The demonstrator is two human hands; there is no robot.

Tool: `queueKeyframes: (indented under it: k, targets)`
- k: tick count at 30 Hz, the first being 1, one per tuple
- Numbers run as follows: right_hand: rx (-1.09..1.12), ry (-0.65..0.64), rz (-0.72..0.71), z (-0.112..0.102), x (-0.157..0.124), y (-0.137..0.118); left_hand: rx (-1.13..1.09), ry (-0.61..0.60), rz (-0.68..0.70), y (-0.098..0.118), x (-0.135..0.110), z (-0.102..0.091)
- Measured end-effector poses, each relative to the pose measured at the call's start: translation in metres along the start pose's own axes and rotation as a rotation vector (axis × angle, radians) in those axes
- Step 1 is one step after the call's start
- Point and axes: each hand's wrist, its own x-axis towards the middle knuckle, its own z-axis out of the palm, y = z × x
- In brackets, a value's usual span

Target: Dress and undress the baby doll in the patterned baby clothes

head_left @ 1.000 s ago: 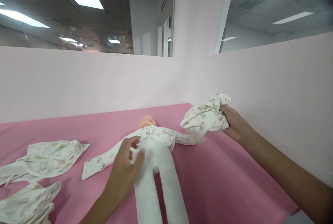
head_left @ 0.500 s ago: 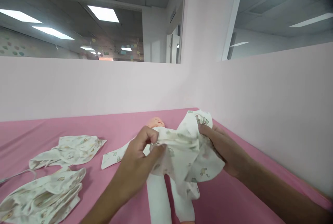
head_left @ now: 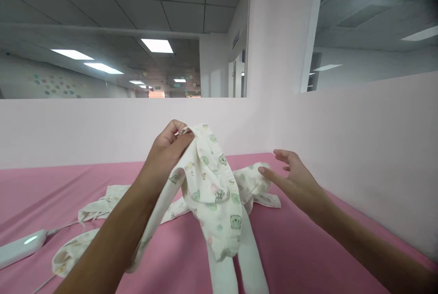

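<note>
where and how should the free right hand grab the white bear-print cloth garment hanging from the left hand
Likely best: pinch the gathered edge of the white bear-print cloth garment midway down, coming from the person's right. That edge faces the open right hand, while the left hand grips the limp, hanging cloth at its upper left.

You face a white corner post [head_left: 277, 52]. To its left, your window [head_left: 112, 7] shows a panelled ceiling, lit rectangular lamps [head_left: 157, 46] and, farthest from the post, a wall bearing small coloured shapes [head_left: 56, 85]. Immediately left of the post, note a doorway [head_left: 237, 77]. To its right is a second window [head_left: 369, 38]. Below it, pale walls [head_left: 372, 148] border a pink-covered surface [head_left: 308, 253].
</note>
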Motion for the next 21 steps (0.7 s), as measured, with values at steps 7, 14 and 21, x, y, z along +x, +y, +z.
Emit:
queueKeyframes:
  k: [7,14,21]
  targets:
    - [0.224,-0.76,-0.142,0.011,-0.035,-0.056,0.137,-0.05,0.116,0.021,-0.01,0.01]
    - [0.559,-0.757,-0.021,-0.003,0.012,-0.068,0.177,-0.132,0.097,0.023,-0.012,-0.022]
    - [0.268,-0.831,-0.2,-0.017,0.021,-0.108,0.301,-0.486,-0.129,0.016,-0.014,-0.03]
